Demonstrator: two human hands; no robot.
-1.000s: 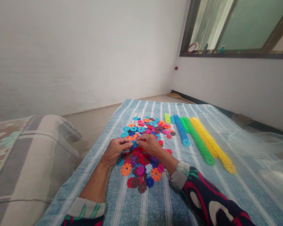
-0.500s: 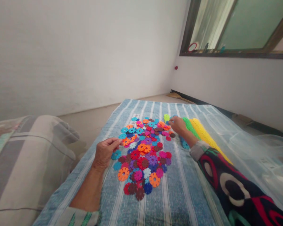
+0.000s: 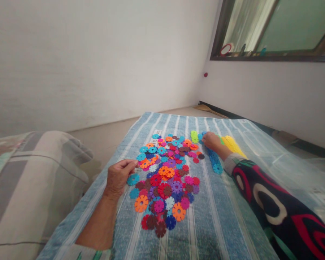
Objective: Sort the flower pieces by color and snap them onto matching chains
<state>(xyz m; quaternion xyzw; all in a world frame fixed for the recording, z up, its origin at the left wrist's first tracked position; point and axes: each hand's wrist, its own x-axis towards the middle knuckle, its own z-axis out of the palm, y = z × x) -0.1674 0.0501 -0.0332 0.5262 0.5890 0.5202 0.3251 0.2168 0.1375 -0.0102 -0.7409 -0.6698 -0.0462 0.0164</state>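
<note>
Loose notched plastic discs [image 3: 166,171] in orange, red, brown, purple and several blues lie in a long heap on a striped blue cloth [image 3: 206,224]. At the heap's left edge is my left hand [image 3: 118,180], thumb and forefinger pinched together; whatever they hold is hidden. A light blue disc [image 3: 133,179] lies just below those fingertips. Over the far end of a row of overlapping blue discs [image 3: 214,159], my right hand [image 3: 212,141] is closed with the fingertips down. What it grips cannot be made out. It partly covers a green row behind it.
A short lime-green row [image 3: 194,136] lies left of my right hand, and a yellow row [image 3: 233,145] right of it. Clear plastic sheeting [image 3: 284,164] spreads along the right side. A cloth-covered seat [image 3: 40,180] stands at the left, and a wall beyond.
My right hand has shifted slightly right, from beside the lime-green row to over the blue row. The view has turned slightly. My left hand stays pinched at the heap's edge.
</note>
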